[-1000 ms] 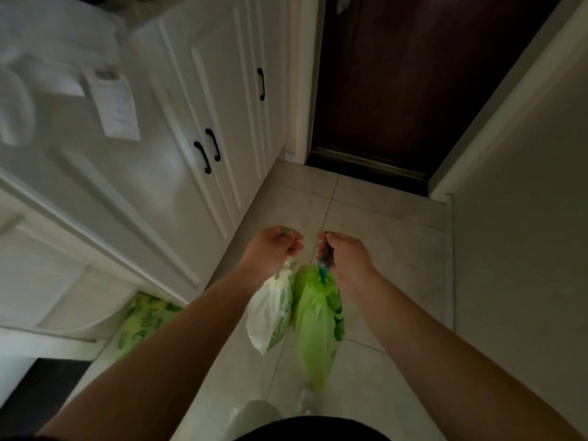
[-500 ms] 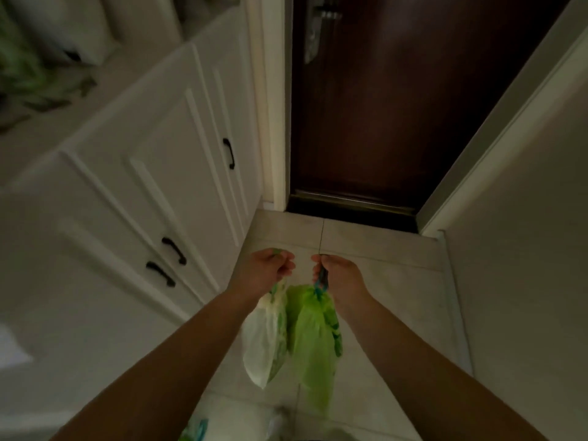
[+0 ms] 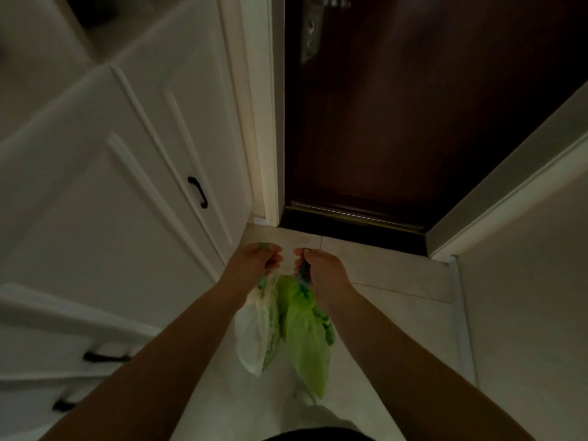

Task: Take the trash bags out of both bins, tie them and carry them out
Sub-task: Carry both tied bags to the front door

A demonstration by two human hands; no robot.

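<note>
My left hand (image 3: 254, 262) grips the gathered top of a white trash bag (image 3: 254, 332) with green print, which hangs below the fist. My right hand (image 3: 321, 270) grips the tied neck of a bright green trash bag (image 3: 307, 338), hanging beside the white one and touching it. Both bags dangle above the tiled floor, between my forearms. The two fists are close together, a small gap apart. No bin is in view.
A dark brown door (image 3: 397, 106) stands closed straight ahead, its metal handle plate (image 3: 310, 30) at the top. White cabinets with black handles (image 3: 198, 192) line the left. A pale wall (image 3: 525, 281) runs along the right. Light floor tiles (image 3: 397, 300) lie between.
The view has moved forward: the door and its threshold are nearer and larger, and the cabinets have slid back on the left. Both hands still hold their bags the same way.
</note>
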